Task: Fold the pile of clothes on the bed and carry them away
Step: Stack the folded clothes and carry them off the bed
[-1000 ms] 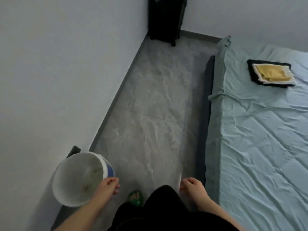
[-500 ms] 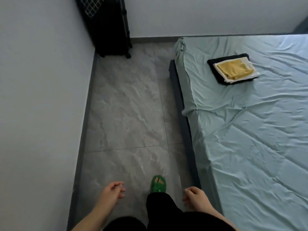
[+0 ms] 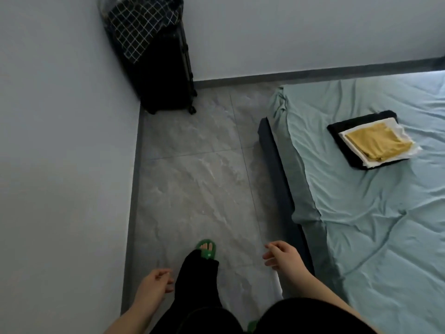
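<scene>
Folded clothes (image 3: pixel 374 140) sit stacked near the bed's (image 3: pixel 361 213) far left corner; left hand (image 3: pixel 154 284) and right hand (image 3: pixel 284 257) hang loose, grasping nothing

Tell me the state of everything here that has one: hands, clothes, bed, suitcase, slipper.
Left hand: empty, fingers loosely curled.
Right hand: empty, fingers loosely curled.
Clothes: folded and stacked on the bed, yellow over white over black.
Bed: sheet on, wrinkled.
Suitcase: upright in the corner, checked cloth draped over its top.
Slipper: worn on the foot.
</scene>
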Demonstrator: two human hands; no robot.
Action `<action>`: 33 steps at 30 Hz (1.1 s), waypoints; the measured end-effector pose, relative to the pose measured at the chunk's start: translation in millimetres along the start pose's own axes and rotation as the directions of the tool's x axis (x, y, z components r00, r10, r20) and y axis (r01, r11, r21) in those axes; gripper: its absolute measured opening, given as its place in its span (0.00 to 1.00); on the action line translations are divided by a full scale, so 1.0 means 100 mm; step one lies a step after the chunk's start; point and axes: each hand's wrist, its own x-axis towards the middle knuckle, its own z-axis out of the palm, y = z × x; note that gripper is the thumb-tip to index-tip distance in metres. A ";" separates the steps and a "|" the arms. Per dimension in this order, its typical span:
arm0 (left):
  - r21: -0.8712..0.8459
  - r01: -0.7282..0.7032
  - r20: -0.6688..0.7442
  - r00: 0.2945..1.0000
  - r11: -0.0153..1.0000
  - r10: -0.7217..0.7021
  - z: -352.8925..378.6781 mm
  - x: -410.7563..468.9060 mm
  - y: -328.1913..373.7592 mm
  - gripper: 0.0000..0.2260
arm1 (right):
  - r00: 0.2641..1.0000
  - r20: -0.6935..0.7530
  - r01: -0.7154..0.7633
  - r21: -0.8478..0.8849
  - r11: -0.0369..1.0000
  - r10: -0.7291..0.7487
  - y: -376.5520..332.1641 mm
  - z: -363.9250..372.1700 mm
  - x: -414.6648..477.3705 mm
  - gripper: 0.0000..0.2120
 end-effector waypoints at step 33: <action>0.495 -0.441 0.483 0.856 0.749 0.185 2.68 2.08 5.77 0.11 | 0.876 -0.349 -0.055 0.611 0.790 0.331 -2.54 -2.07 2.74 0.07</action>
